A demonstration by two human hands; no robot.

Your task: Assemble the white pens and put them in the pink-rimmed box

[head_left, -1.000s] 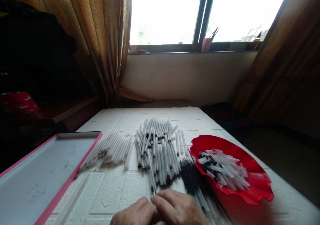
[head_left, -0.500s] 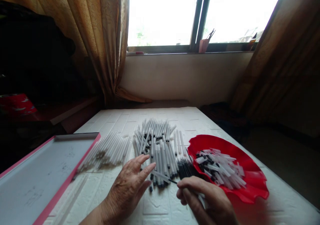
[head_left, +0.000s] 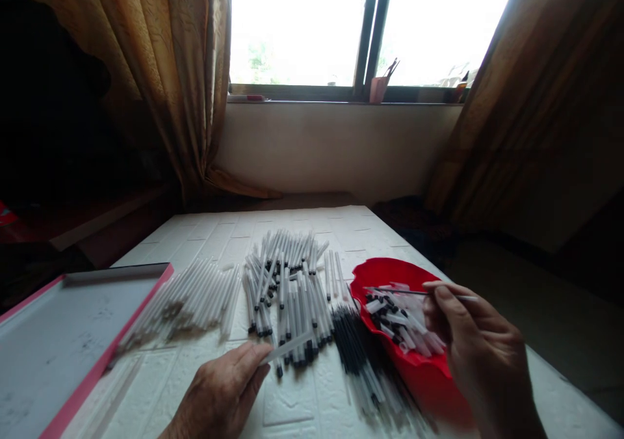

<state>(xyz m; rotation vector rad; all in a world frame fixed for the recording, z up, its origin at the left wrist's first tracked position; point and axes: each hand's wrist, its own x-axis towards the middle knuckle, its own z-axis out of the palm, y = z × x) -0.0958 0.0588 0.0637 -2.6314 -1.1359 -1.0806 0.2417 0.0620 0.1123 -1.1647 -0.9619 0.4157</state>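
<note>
My left hand (head_left: 221, 390) pinches a clear pen barrel (head_left: 287, 346) near the front of the table, its far end pointing right. My right hand (head_left: 480, 341) is closed on a thin dark pen refill (head_left: 412, 291), held level above the red wavy-edged bowl (head_left: 429, 377). White and black pen caps (head_left: 409, 328) fill that bowl. Between my hands lies a bundle of black refills (head_left: 353, 345). Beyond the left hand is a heap of barrels with black ends (head_left: 297, 309). Plain clear barrels (head_left: 195, 302) lie in a pile to its left.
A shallow pink-edged tray (head_left: 58, 335) sits at the left of the white brick-patterned table (head_left: 292, 406). Behind the table are a wall, curtains (head_left: 160, 68) and a window, with a pink cup (head_left: 377, 90) on its sill.
My left hand has gone from spread fingers to a pinch on the barrel. My right hand has moved right and up, over the bowl, with the refill. The view has turned slightly right.
</note>
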